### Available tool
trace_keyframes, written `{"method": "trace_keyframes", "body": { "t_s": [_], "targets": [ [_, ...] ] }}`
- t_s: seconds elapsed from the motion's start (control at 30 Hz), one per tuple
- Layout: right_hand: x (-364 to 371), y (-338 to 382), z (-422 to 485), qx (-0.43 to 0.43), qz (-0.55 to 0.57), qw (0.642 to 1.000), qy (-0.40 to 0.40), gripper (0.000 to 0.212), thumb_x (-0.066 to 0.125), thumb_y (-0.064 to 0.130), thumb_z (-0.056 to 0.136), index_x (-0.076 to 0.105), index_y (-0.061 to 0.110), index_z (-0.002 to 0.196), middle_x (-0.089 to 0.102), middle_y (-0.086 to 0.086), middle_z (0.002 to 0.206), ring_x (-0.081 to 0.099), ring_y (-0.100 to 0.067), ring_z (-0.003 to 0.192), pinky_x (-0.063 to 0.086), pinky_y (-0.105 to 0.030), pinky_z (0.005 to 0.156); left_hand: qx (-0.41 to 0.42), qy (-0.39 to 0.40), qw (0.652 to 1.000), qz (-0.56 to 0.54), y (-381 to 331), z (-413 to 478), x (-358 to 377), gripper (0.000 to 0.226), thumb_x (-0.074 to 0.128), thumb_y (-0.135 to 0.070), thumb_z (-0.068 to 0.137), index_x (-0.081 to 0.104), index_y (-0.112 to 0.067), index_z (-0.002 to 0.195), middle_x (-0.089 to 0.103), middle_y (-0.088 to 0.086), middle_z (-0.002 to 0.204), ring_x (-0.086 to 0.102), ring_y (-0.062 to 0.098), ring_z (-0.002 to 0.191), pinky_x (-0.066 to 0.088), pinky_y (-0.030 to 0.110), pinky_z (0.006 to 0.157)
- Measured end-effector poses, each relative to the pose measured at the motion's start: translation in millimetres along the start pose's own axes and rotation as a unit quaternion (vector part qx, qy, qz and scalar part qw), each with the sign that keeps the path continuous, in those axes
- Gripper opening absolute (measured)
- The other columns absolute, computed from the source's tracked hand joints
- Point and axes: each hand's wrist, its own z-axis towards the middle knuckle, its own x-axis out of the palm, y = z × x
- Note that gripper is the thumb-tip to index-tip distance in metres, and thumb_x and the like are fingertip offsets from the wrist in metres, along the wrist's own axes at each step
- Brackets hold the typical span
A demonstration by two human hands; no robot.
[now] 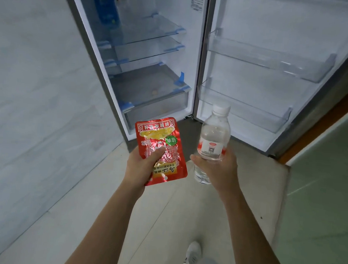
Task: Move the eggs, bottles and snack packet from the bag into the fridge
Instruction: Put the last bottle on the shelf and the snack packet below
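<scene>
Meanwhile, both my hands are full in front of the open fridge [153,50]. My left hand [141,166] has its grip clamped on the red snack packet [161,149], thumb pressed across its face, the packet fanning up and to the right of my fingers. My right hand [217,170] is wrapped around a clear water bottle [214,138] — white cap tilted up past my grip, base poking out below it. Beyond the bottle stand the door bins [271,60]; beyond the packet, the glass shelves [149,37] and the bottom drawer [156,108].
</scene>
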Motion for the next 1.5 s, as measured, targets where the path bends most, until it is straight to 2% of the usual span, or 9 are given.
{"method": "trace_keyframes", "body": {
  "t_s": [0.23,0.47,0.63,0.77,0.87,1.03,1.23,1.4,1.5],
  "targets": [
    [-3,-14,103,-0.01,-0.018,0.998,0.052,0.057,0.091,0.02,0.07,0.059,0.021,0.117,0.068,0.017,0.098,0.067,0.008,0.09,0.05,-0.004,0.064,-0.01,-0.045,0.999,-0.02,-18,64,47,0.032,0.073,-0.031,0.086,0.059,-0.026,0.115,0.074,0.001,0.109,0.076,0.023,0.089,0.059,0.05,0.088],
    [26,-33,163,-0.004,-0.011,0.992,0.124,0.056,0.09,0.014,0.07,0.058,0.017,0.116,0.068,0.011,0.095,0.068,0.003,0.086,0.053,-0.008,0.064,-0.029,-0.106,0.994,-0.027,-29,107,49,0.035,0.074,-0.031,0.085,0.059,-0.025,0.116,0.075,0.001,0.108,0.076,0.024,0.089,0.059,0.051,0.087],
    [54,-41,201,0.032,-0.017,0.984,0.175,0.066,0.089,0.045,0.061,0.06,0.01,0.108,0.071,-0.006,0.085,0.072,-0.027,0.075,0.064,-0.047,0.067,-0.026,-0.129,0.991,-0.026,-34,148,43,0.025,0.074,-0.032,0.085,0.06,-0.029,0.107,0.076,-0.002,0.102,0.076,0.022,0.086,0.06,0.05,0.086],
    [77,-36,239,0.017,-0.03,0.987,0.157,0.055,0.093,0.026,0.066,0.061,0.018,0.11,0.073,0.003,0.095,0.071,-0.007,0.085,0.059,-0.019,0.071,-0.031,-0.133,0.99,-0.034,-44,193,37,0.03,0.075,-0.034,0.084,0.061,-0.028,0.109,0.076,-0.001,0.105,0.076,0.023,0.088,0.059,0.052,0.087],
    [99,-28,276,0.016,-0.029,0.987,0.158,0.061,0.092,0.022,0.067,0.058,0.019,0.118,0.072,0.004,0.103,0.07,-0.011,0.095,0.061,-0.027,0.079,-0.027,-0.129,0.99,-0.049,-58,235,33,0.032,0.076,-0.033,0.084,0.06,-0.028,0.112,0.075,0.0,0.106,0.076,0.023,0.088,0.059,0.051,0.086],
    [144,-2,344,0.011,-0.025,0.992,0.126,0.065,0.091,0.016,0.069,0.056,0.021,0.124,0.065,0.021,0.104,0.065,0.002,0.091,0.05,-0.004,0.062,-0.024,-0.119,0.991,-0.063,-90,303,14,0.033,0.074,-0.032,0.085,0.059,-0.025,0.114,0.075,0.0,0.104,0.077,0.02,0.083,0.062,0.038,0.074],
    [194,24,405,-0.006,0.006,0.996,0.093,0.067,0.09,0.013,0.068,0.054,0.02,0.124,0.063,0.023,0.103,0.066,0.009,0.089,0.049,-0.003,0.063,-0.013,-0.112,0.992,-0.056,-131,361,-9,0.041,0.078,-0.032,0.081,0.062,-0.021,0.117,0.077,0.003,0.103,0.076,0.025,0.086,0.059,0.054,0.086],
    [215,51,441,-0.023,0.027,0.993,0.111,0.065,0.09,0.013,0.069,0.054,0.024,0.121,0.066,0.016,0.105,0.066,-0.005,0.098,0.053,-0.011,0.067,0.028,-0.084,0.994,-0.058,-168,381,-16,0.034,0.076,-0.024,0.084,0.063,-0.018,0.114,0.078,0.003,0.101,0.076,0.026,0.088,0.059,0.049,0.084],
    [222,74,461,-0.045,0.049,0.99,0.121,0.064,0.089,0.011,0.069,0.055,0.024,0.122,0.068,0.014,0.106,0.067,-0.002,0.098,0.054,-0.011,0.068,0.056,-0.068,0.994,-0.062,-192,393,-17,0.029,0.073,-0.018,0.086,0.064,-0.017,0.113,0.078,0.003,0.099,0.076,0.025,0.088,0.06,0.043,0.079]
  ]
}}
